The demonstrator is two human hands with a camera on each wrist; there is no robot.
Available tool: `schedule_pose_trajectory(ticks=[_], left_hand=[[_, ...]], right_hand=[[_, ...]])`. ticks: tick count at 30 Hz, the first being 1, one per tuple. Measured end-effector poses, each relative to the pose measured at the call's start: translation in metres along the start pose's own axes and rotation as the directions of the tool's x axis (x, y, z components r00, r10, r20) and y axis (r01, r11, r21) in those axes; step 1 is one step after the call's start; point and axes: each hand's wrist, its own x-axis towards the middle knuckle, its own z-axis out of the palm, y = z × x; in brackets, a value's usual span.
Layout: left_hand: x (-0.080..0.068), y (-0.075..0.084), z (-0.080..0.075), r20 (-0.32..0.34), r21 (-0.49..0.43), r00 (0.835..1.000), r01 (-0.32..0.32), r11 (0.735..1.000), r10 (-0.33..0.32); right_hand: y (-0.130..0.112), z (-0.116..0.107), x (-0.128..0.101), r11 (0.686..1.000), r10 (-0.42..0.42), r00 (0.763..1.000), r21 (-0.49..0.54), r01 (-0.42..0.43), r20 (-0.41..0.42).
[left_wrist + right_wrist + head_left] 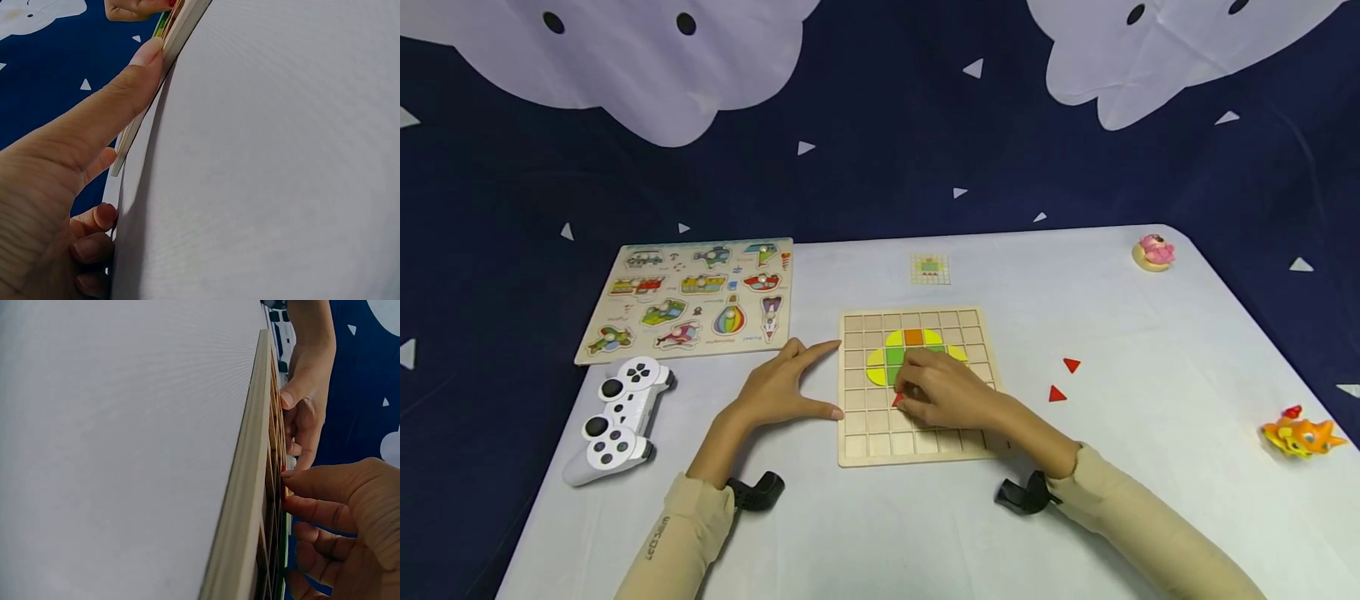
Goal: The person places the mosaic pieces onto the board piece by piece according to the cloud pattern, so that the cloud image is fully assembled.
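A wooden grid board [880, 444] lies at mid-table with yellow, green and orange pieces set in its upper cells. My right hand [951, 390] is over the board and pinches a small red triangle [897, 401] between thumb and forefinger, low at the grid. In the right wrist view only a sliver of red shows at those fingertips [294, 475]. My left hand [786, 385] touches the board's left edge with thumb and forefinger spread. The left wrist view shows that thumb [147, 53] against the board's side. Part of the coloured pattern is hidden under my right hand.
Two loose red triangles [1057, 393] lie right of the board. A small pattern card [930, 269] is behind it. At left are a vehicle puzzle board [700, 308] and a white game controller [621, 421]. A pink toy [1153, 252] and an orange toy [1303, 435] stand at right.
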Motion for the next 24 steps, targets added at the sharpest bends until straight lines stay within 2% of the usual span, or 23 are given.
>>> schedule_pose_trajectory(ticks=[11,17,24], left_hand=[[0.001,0.001,0.0,0.008,-0.009,1.0,0.006,1.0,-0.006],[0.001,0.0,0.0,0.008,-0.002,1.0,0.004,1.0,-0.004],[0.0,0.0,0.0,0.001,0.002,1.0,-0.005,1.0,0.005]], right_hand=[[-0.001,-0.007,-0.008,0.999,-0.006,1.0,-0.05,0.005,-0.01],[0.007,-0.017,-0.025,0.998,0.054,0.998,-0.043,-0.055,-0.03],[0.029,-0.032,-0.054,0.994,0.102,0.991,-0.022,-0.104,-0.087]])
